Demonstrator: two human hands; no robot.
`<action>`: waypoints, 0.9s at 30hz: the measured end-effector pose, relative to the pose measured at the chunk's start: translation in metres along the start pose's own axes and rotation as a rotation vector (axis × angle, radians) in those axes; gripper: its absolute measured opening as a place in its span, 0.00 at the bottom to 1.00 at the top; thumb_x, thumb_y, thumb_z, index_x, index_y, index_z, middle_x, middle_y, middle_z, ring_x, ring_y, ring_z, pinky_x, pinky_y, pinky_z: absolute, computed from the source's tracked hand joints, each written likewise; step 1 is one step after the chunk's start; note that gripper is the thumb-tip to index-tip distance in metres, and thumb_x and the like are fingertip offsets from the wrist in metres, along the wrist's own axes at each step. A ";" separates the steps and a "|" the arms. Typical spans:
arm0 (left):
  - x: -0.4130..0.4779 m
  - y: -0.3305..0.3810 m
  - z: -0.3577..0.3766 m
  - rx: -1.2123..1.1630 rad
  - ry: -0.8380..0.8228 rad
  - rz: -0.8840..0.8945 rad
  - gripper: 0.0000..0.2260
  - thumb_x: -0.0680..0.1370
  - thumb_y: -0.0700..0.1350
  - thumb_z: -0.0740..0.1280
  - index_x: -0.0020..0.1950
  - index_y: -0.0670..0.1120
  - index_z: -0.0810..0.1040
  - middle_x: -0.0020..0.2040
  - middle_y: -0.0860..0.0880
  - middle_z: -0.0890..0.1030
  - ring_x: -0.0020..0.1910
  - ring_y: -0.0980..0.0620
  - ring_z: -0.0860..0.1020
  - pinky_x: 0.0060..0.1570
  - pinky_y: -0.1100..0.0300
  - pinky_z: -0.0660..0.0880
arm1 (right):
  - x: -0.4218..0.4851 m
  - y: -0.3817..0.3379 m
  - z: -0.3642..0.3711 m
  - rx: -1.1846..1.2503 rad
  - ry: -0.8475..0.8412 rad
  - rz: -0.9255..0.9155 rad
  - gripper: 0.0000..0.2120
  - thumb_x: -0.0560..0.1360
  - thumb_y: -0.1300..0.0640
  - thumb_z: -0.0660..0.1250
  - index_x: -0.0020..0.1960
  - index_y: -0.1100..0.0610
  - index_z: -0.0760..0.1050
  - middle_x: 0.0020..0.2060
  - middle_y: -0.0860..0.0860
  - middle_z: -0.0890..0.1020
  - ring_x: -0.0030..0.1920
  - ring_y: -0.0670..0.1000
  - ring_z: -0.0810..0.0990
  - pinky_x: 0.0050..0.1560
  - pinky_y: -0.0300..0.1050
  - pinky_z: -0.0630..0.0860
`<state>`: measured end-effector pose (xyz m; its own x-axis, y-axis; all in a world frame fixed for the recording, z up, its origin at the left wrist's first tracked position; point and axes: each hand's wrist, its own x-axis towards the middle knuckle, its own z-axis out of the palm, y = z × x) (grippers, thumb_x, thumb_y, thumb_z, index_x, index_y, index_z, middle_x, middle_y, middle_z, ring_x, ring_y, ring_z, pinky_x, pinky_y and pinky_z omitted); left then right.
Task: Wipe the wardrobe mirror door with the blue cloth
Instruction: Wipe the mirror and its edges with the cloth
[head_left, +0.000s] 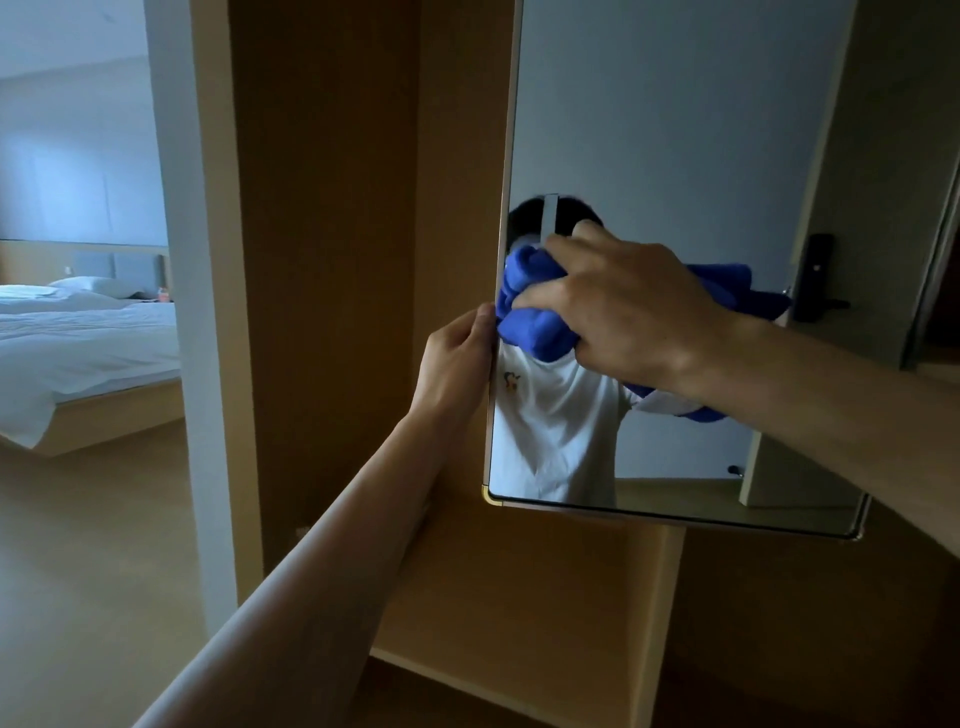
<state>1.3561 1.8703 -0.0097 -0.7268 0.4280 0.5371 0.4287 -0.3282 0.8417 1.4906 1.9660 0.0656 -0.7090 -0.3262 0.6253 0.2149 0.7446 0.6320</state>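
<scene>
the right hand (628, 317) grips the bunched blue cloth (535, 312) and presses it on the mirror door (675, 130), near its left edge. the left hand (457, 358) holds that edge, just beside the cloth. a bed (78, 353) stands far left.

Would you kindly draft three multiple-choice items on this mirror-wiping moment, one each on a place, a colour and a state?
1. Where does the left grip hold the mirror door?
A. its left edge
B. its bottom edge
C. its top corner

2. What colour is the cloth?
A. white
B. blue
C. green

3. In what state is the right grip?
A. hanging idle
B. gripping the cloth
C. pressing the mirror bare

Answers:
1 A, its thumb lies on that edge.
2 B, it shows plainly blue.
3 B, its fingers curl round the bunched cloth.
</scene>
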 end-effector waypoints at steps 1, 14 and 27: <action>-0.002 -0.001 0.000 0.029 0.007 0.020 0.20 0.86 0.52 0.60 0.44 0.38 0.79 0.32 0.51 0.77 0.33 0.53 0.73 0.40 0.53 0.71 | 0.004 0.006 -0.004 -0.001 0.009 0.013 0.18 0.73 0.57 0.69 0.62 0.48 0.77 0.56 0.52 0.73 0.57 0.55 0.70 0.40 0.48 0.66; -0.006 -0.008 0.003 0.199 0.038 0.132 0.17 0.87 0.51 0.58 0.48 0.39 0.76 0.38 0.46 0.76 0.39 0.48 0.73 0.43 0.51 0.72 | -0.037 0.004 0.004 0.100 -0.041 0.035 0.23 0.73 0.58 0.70 0.66 0.47 0.74 0.61 0.52 0.71 0.62 0.55 0.68 0.48 0.52 0.74; -0.010 -0.015 0.009 0.325 0.139 0.212 0.13 0.87 0.50 0.57 0.48 0.50 0.77 0.39 0.50 0.81 0.34 0.61 0.78 0.34 0.64 0.74 | -0.067 0.033 0.001 0.093 0.017 0.151 0.22 0.69 0.59 0.73 0.63 0.50 0.77 0.57 0.54 0.75 0.58 0.56 0.70 0.40 0.51 0.73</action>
<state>1.3617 1.8789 -0.0272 -0.6602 0.2541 0.7068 0.7079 -0.1041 0.6986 1.5447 2.0127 0.0437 -0.6617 -0.2159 0.7180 0.2543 0.8363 0.4858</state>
